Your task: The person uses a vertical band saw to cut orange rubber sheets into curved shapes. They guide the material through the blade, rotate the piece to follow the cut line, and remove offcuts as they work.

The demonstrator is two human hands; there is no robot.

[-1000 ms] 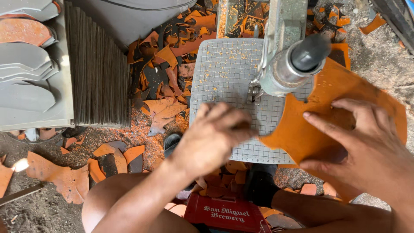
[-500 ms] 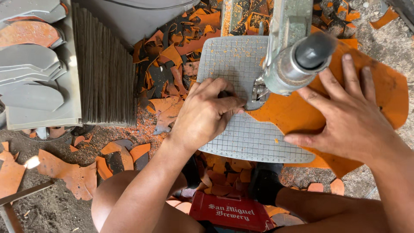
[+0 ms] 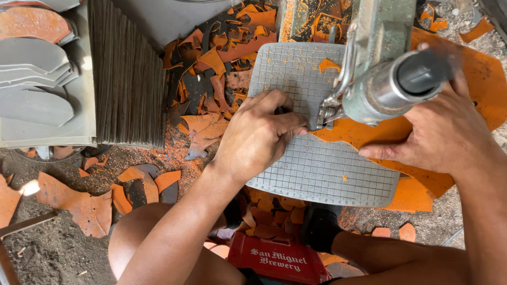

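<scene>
A large orange rubber sheet (image 3: 465, 79) lies across the right side of a grey gridded saw table (image 3: 317, 169). My right hand (image 3: 438, 132) presses flat on the sheet, fingers spread. My left hand (image 3: 259, 137) rests on the table at the sheet's left edge, fingertips pressed against it beside the blade foot (image 3: 325, 113) of a grey metal saw head (image 3: 391, 79). The sheet's cut edge runs ragged across the table. A small orange chip (image 3: 328, 64) lies on the far part of the grid.
Orange and black offcuts (image 3: 211, 63) litter the ground left of the table and below it. A grey box (image 3: 79, 105) at left holds stacked grey sole shapes (image 3: 31, 79). A red crate (image 3: 280, 258) sits between my knees.
My left hand has slid forward across the table to the sheet's edge at the blade. My right hand has moved up with the sheet, which has shifted away from me.
</scene>
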